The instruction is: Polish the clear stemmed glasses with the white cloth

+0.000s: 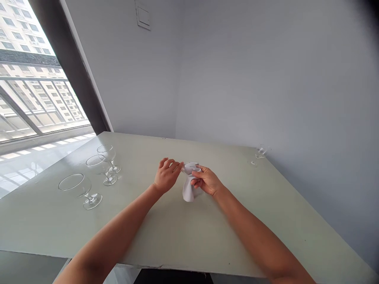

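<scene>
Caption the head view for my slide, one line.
Left hand and right hand hold a glass and white cloth at a table, three goblets standing left.

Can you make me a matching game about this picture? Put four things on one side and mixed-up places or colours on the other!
Things:
1. Three stemmed glasses
2. White cloth
3. Square switch
4. Table

Places and colours:
A. Held in the right hand
B. Pale green
C. High up on the wall
D. Standing on the left side of the table

Right pairs: 1-D, 2-A, 3-C, 4-B
</scene>
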Motion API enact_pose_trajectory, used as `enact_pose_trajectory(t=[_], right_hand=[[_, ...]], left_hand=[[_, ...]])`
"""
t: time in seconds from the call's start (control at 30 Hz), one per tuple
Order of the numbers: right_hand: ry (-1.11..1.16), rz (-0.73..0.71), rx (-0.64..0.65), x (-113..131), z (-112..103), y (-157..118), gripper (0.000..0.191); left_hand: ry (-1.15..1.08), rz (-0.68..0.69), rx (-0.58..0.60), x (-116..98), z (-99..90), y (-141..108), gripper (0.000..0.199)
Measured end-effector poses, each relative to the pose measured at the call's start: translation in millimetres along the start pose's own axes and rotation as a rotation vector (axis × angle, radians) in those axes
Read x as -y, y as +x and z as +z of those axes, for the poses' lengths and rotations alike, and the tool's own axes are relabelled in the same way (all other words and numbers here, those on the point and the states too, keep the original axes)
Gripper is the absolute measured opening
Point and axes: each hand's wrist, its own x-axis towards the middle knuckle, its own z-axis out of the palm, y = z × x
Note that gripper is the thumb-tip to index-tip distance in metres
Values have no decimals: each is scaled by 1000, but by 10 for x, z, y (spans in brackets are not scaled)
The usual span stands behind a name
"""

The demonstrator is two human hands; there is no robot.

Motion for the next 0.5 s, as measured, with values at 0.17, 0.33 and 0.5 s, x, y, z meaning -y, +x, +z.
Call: enact_pose_trajectory(t=[0.17, 0.33, 0.5], right_hand=[[5, -44, -35, 63, 59, -72, 26], [-560, -159, 121, 204, 48, -401, 26], [-598, -65, 235, 197, -67, -611, 10]], left_hand=[[-93, 19, 32, 36, -97, 71, 28], [-630, -102, 513, 98, -310, 197, 30], [-962, -41, 1034, 40, -424, 250, 32]])
